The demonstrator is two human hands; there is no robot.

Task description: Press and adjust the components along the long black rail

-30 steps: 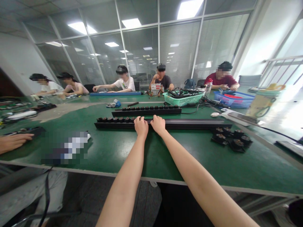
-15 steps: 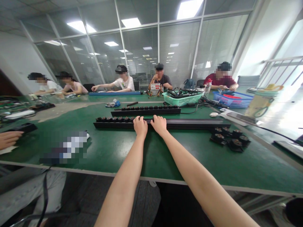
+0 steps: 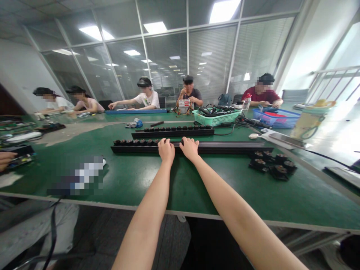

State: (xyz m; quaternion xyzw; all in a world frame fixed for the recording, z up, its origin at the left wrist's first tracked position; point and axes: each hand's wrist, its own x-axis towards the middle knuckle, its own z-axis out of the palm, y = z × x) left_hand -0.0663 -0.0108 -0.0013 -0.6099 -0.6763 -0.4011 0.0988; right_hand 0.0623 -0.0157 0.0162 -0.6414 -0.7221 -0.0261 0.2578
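Note:
A long black metal rail (image 3: 225, 148) lies across the table in front of me. Its left part carries a row of small black modules (image 3: 136, 142) with metallic contacts; on the right its channel is bare. My left hand (image 3: 166, 150) curls over the rail at the end of that row, fingers closed around the top. Just to its right, my right hand (image 3: 190, 148) also closes on the rail, its bent fingers beside a dark piece that my hand partly hides. My fingertips are on the far side, mostly out of sight. Several loose black modules (image 3: 278, 169) lie near the rail's right end.
A second filled rail (image 3: 174, 132) lies behind mine. Farther back are a green basket (image 3: 218, 119) of cables, a blue basket (image 3: 289, 120) and a phone (image 3: 284, 140). At far left a neighbour's hand (image 3: 5, 159) holds a dark device (image 3: 24, 154). Several people sit opposite.
My hands keep almost the same place on the rail. The neighbour's hand at far left has shifted left, and the dark device now shows its inner parts.

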